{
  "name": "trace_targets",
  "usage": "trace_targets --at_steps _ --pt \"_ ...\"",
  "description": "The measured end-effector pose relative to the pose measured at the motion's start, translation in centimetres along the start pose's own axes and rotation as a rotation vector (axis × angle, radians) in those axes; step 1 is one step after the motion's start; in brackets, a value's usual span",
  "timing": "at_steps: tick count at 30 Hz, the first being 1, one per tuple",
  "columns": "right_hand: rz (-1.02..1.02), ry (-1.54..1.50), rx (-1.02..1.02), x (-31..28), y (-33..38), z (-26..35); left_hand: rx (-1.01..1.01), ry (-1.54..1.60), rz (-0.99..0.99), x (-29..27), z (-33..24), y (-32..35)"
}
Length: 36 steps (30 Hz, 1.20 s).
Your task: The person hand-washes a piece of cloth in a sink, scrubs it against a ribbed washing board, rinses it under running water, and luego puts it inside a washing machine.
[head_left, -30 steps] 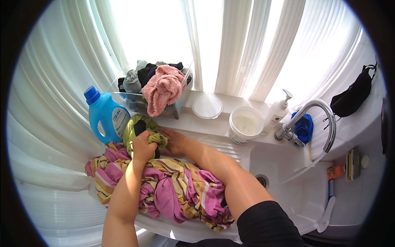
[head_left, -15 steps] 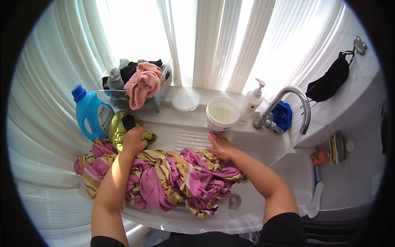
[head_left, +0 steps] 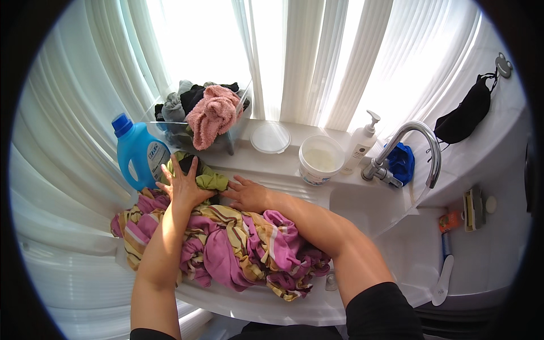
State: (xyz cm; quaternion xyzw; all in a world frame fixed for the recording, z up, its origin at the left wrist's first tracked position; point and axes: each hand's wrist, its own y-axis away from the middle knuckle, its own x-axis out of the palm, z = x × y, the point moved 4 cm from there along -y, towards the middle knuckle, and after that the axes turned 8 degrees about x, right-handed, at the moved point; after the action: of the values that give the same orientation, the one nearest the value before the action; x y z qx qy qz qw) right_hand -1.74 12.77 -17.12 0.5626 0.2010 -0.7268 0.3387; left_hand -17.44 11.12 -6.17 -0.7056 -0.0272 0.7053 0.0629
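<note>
With fingers spread, my left hand (head_left: 186,187) lies on a green cloth (head_left: 211,180) that has a black patch. My right hand (head_left: 247,195) rests at the right edge of the same cloth, its fingers stretched out toward my left hand. Below both hands, a bunched pink and yellow striped cloth (head_left: 226,263) covers the left part of the sink (head_left: 391,243), and my right forearm crosses over it. Close behind my left hand stands a blue detergent bottle (head_left: 136,156). The ribbed washboard part (head_left: 289,190) of the sink shows just beyond my right forearm.
A clear bin (head_left: 226,136) of clothes, topped by a pink fluffy cloth (head_left: 214,113), stands at the back. Along the ledge are a round lid (head_left: 271,138), a white tub (head_left: 321,161), a pump bottle (head_left: 360,141) and a curved faucet (head_left: 433,153). A brush (head_left: 443,277) lies at right.
My right hand has moved left from beside the tub to the green cloth. My left hand has let go of its grip and spread its fingers. The view has shifted slightly.
</note>
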Motion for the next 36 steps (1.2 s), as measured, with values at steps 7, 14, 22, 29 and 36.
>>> trace_targets --at_steps 7,14,22,29,36 --pt "-0.020 -0.063 0.204 1.4 0.7 -1.8 0.061 0.078 0.033 5.6 3.8 -2.0" --pt "-0.081 -0.958 0.381 -1.0 5.1 -3.3 0.219 0.165 0.125 5.1 0.3 -2.8" --pt "-0.499 -1.137 0.719 1.4 13.7 -2.6 0.630 0.594 0.529 5.4 -8.5 -4.4" --pt "-0.748 -2.159 0.743 1.1 15.9 -2.7 0.721 0.761 0.826 4.6 -15.7 -4.2" --pt "-0.512 -2.085 0.732 -3.6 16.8 -2.1 0.767 1.066 0.913 4.5 -16.5 -4.2"
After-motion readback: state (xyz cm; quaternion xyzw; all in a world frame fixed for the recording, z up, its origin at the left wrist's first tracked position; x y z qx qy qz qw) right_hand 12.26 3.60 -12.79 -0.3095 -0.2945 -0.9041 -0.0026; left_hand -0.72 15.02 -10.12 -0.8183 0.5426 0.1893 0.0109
